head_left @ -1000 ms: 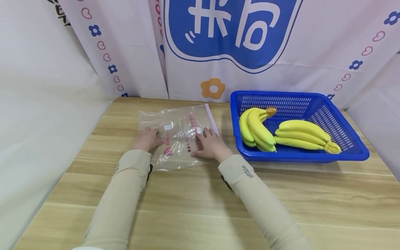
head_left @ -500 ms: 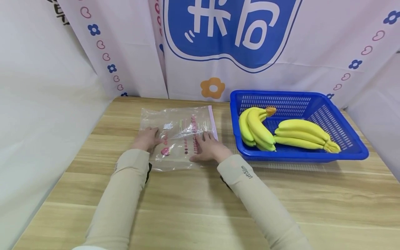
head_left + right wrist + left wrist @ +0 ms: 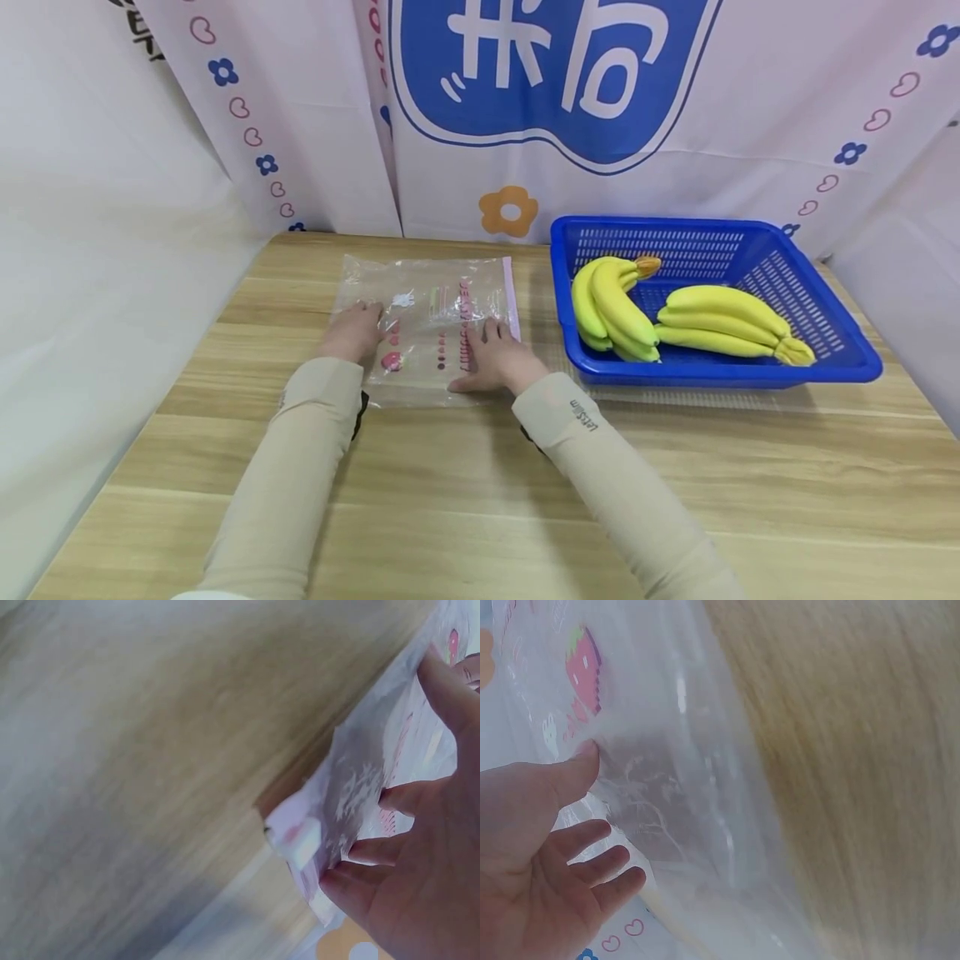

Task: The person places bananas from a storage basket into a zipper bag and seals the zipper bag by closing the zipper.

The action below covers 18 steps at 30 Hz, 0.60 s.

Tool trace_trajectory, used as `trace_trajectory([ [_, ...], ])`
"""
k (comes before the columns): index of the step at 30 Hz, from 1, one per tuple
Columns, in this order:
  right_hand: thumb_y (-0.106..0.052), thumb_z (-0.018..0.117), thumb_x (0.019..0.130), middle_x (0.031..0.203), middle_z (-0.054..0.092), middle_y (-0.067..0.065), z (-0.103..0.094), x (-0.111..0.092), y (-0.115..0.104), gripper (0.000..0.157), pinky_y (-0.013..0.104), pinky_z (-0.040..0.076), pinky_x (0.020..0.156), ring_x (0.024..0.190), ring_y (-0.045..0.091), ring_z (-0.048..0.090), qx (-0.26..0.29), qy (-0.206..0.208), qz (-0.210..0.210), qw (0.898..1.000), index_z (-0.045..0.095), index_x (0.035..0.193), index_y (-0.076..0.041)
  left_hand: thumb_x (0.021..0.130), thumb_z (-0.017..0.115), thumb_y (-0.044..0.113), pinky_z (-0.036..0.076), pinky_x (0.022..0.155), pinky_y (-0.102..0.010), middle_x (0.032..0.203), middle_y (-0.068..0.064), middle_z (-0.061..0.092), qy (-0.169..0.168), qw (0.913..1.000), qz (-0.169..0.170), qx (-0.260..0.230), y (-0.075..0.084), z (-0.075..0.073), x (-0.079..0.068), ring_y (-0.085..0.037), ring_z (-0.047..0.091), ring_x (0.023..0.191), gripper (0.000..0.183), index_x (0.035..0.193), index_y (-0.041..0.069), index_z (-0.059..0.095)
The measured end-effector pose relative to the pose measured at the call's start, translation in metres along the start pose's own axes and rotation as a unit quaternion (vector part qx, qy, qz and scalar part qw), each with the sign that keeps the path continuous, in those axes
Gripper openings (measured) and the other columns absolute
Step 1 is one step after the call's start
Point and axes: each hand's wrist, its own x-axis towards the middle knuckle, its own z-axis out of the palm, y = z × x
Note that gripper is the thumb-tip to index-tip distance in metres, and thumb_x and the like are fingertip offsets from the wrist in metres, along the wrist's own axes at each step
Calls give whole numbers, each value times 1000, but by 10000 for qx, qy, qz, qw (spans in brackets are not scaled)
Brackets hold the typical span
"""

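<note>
In the head view, your clear printed plastic zip bag (image 3: 420, 358) lies flat on the wood-grain table (image 3: 450, 500), its pink closure strip (image 3: 512, 292) along the 3 o'clock edge. Your left hand (image 3: 354, 332) rests on the bag's 9 o'clock end and your right hand (image 3: 504, 362) rests at its 4 o'clock, fingers spread; neither grips anything. At 3 o'clock from the bag, just beside it, stands a blue perforated plastic basket (image 3: 750, 377) holding two banana bunches: one (image 3: 617, 308) at its 9 o'clock, stem toward 2 o'clock, the other (image 3: 727, 323) at its 4 o'clock, stem toward 4 o'clock. A printed cloth backdrop (image 3: 330, 150) hangs at 12 o'clock. In the left wrist view, your hand enters from 8 o'clock, thumb tip against the plastic beside a strawberry print (image 3: 585, 667) at 10 o'clock, fingers loosely extended. In the right wrist view, your hand enters from 4 o'clock, its spread fingertips touching the film near the closure strip, with blurred tabletop toward 9 o'clock.
</note>
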Motion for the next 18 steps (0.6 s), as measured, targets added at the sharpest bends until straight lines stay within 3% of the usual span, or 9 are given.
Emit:
trace_trajectory([
  [7,-64,59,82,157,15,25,4,3,-2,97,50,34,113,146,40,17,-161,249,98,9995,18,153,-10,96,46,11,44,96,-56,116,-33,56,456,9989,25,113,1,-2,2,-47,54,109,30,119,-7,54],
  [12,-64,59,82,156,17,26,6,4,-4,98,49,37,112,145,41,19,-158,358,188,9991,18,153,-10,98,44,19,45,94,-57,114,-32,58,406,9991,-64,126,3,-2,5,-47,56,107,29,110,-4,57],
  [18,-66,58,82,155,20,26,8,5,-7,99,48,39,110,143,41,22,-180,498,228,9983,19,153,-10,100,42,31,43,99,-58,128,-29,55,216,9993,-116,296,6,0,10,-47,53,116,41,125,1,51],
])
